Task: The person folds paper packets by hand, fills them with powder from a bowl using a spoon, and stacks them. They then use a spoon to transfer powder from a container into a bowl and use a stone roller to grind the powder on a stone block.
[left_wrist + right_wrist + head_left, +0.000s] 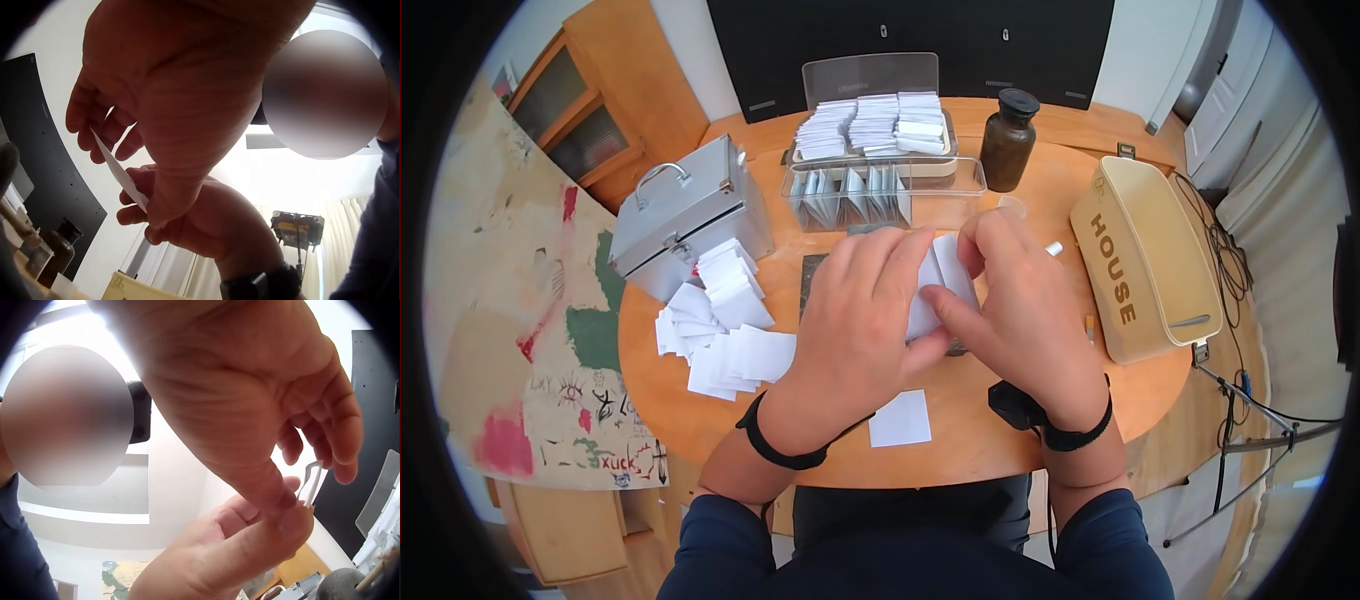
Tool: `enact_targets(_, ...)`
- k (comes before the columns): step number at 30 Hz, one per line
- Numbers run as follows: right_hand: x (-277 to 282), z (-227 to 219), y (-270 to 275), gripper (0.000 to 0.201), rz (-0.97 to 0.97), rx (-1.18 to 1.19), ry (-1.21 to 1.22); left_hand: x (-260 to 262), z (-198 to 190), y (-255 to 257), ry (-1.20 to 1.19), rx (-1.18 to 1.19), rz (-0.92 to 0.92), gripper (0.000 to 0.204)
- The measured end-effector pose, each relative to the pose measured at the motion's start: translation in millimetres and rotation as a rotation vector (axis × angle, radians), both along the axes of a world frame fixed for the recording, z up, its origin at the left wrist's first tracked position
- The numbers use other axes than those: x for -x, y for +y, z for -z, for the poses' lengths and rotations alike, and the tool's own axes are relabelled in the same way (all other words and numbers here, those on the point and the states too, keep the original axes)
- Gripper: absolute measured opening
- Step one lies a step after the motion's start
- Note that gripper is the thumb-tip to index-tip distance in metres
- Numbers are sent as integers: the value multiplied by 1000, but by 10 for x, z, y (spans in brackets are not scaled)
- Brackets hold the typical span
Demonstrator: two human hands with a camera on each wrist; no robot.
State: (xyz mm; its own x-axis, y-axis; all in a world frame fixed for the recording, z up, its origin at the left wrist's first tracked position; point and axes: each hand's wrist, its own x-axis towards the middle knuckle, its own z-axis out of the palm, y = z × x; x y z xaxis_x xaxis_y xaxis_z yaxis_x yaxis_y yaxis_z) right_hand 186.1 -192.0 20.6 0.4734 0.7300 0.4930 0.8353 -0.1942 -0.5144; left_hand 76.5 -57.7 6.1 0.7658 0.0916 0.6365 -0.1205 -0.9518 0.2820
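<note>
A white paper piece [922, 312], with a fold or overlapping edge on its right side, is held up between both hands over the table. The left hand [850, 310] grips its left side, thumb low and fingers behind. At the right, the right hand [1025, 320] pinches it with thumb and curled fingers. In the left wrist view the paper [120, 174] appears as a thin slanted sheet between the hands. The right wrist view shows its bent edge [309, 482] near both thumbs. Below the hands, a white square sheet [900, 418] lies flat on the table.
Loose white papers [740, 360] lie left, beside a silver case [690, 210]. Behind the hands stand a clear divided tray [945, 178] and a box of stacked papers [875, 125]. A brown bottle [1007, 145] and a cream HOUSE bin [1115, 265] stand to the right.
</note>
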Motion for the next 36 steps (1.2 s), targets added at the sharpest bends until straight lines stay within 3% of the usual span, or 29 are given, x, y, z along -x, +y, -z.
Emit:
enact_targets(3,-58,62,31,30,-2,-73,41,-49,14,43,-7,23,16,69)
enact_targets(5,-57,41,42,27,18,-97,292,-58,28,80,12,57,24,70)
enact_targets(12,-147,46,46,31,-10,-126,328,-59,78,187,57,144,37,68)
enact_targets(20,-139,153,171,36,-64,-147,547,-106,199,229,106,149,15,74)
enact_targets(27,-154,208,202,39,-91,-133,547,-89,209,240,121,166,36,76)
enact_targets(32,-173,177,186,39,-168,-149,747,-79,188,224,120,197,33,75)
enact_targets(36,-186,189,202,39,-168,-155,716,-71,170,216,103,181,37,74)
